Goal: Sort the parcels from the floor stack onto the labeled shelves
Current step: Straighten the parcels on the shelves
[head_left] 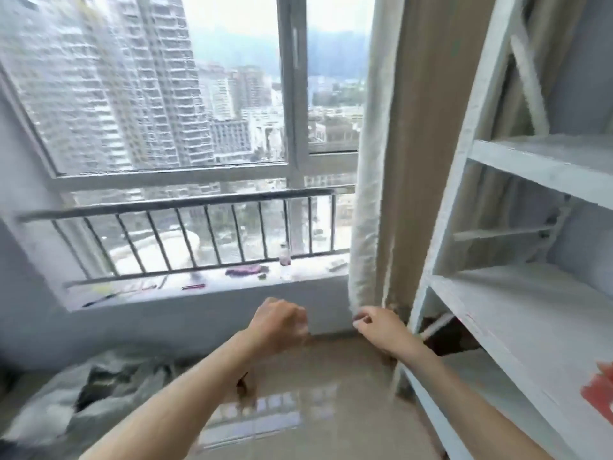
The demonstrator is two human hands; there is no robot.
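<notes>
Hands were both empty at this moment, which I judge to be a gap between parcels: one delivery apparently finished, the next pick not begun. The left hand point(278, 323) was curled into a loose fist, holding nothing. The right hand point(378, 327) had its fingers loosely bent, close by the curtain point(381, 180) hem; whether it touched the fabric I could not tell. Below and to the left of the left forearm lay a blurred heap of grey wrapped parcels point(99, 386), soft-looking, with dark patches. The white shelves point(517, 313) stood just right of the right hand, mostly bare, with a red item point(600, 390) at the frame's edge. Next, the person would likely need to turn down-left toward the heap and grip a parcel.
</notes>
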